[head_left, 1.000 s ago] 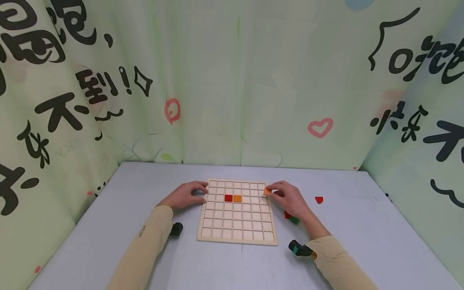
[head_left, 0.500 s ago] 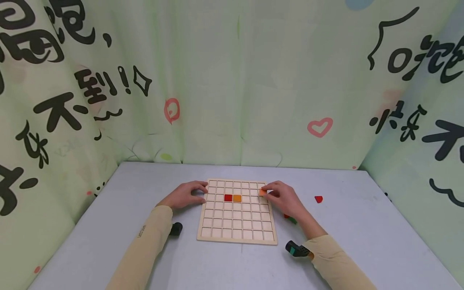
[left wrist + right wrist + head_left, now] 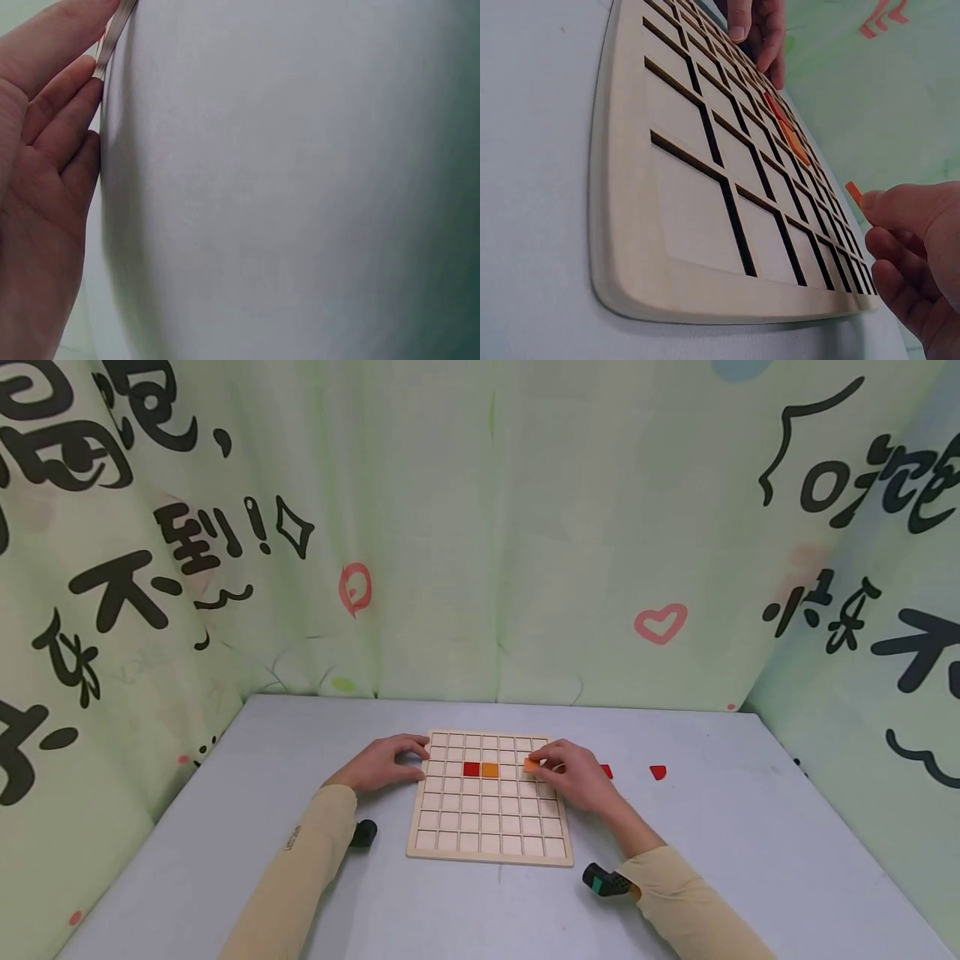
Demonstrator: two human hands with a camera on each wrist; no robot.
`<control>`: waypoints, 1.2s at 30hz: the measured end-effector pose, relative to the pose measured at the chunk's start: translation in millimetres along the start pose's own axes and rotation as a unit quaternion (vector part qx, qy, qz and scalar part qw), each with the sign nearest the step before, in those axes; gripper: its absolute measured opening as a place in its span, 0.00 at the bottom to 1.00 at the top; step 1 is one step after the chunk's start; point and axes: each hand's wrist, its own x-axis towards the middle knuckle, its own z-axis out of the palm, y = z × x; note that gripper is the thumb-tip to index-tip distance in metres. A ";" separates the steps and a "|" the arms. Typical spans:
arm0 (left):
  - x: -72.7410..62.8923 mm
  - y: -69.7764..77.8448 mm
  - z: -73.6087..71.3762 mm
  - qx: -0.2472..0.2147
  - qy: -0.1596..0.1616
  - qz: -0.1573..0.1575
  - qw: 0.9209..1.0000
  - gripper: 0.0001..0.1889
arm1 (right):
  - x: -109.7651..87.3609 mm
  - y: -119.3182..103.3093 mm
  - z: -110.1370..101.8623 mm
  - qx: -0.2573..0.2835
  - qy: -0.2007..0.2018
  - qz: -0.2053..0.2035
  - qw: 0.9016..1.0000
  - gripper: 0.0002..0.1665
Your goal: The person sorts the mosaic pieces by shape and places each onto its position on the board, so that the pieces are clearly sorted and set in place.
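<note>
A square wooden grid board [image 3: 491,861] lies flat on the table. Two tiles sit side by side in its cells, a red tile [image 3: 472,769] and an orange tile [image 3: 490,770]. My left hand [image 3: 386,762] rests against the board's left edge; in the left wrist view its extended fingers [image 3: 75,116] touch the rim. Between thumb and fingers, my right hand [image 3: 576,777] pinches a second orange tile [image 3: 855,196] over the right part of the grid. That tile is held tilted above the board in the right wrist view.
To the right of the board lie a red piece [image 3: 657,772] and another red piece [image 3: 607,770], partly behind the right hand. A printed curtain [image 3: 450,568] rises behind the table. Black wrist cameras hang near both forearms, the right one [image 3: 606,881] close to the board's corner.
My right hand has moved left with the orange tile, from the board's right edge to over its cells. The green piece has become hidden behind the right arm. My left hand stays put.
</note>
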 end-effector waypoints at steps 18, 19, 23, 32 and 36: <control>1.4 -1.6 0.2 0.006 -0.001 -0.007 1.000 0.14 | 5.3 -6.3 14.4 0.001 -0.025 -0.027 0.999 0.12; 1.3 -1.6 0.2 0.006 -0.001 -0.006 1.000 0.14 | 5.9 -6.3 15.3 0.001 -0.024 -0.028 0.999 0.12; 1.2 -1.4 0.3 0.003 -0.001 -0.008 1.000 0.14 | 7.4 -6.7 18.1 0.002 -0.024 -0.029 0.999 0.12; 1.3 -1.0 -0.2 0.004 -0.002 -0.013 1.000 0.15 | 10.5 -9.3 23.4 0.004 -0.023 -0.028 0.999 0.13; 1.0 -0.1 -0.3 0.004 -0.003 -0.011 1.000 0.15 | 12.2 -11.3 24.1 0.002 -0.025 -0.026 0.999 0.13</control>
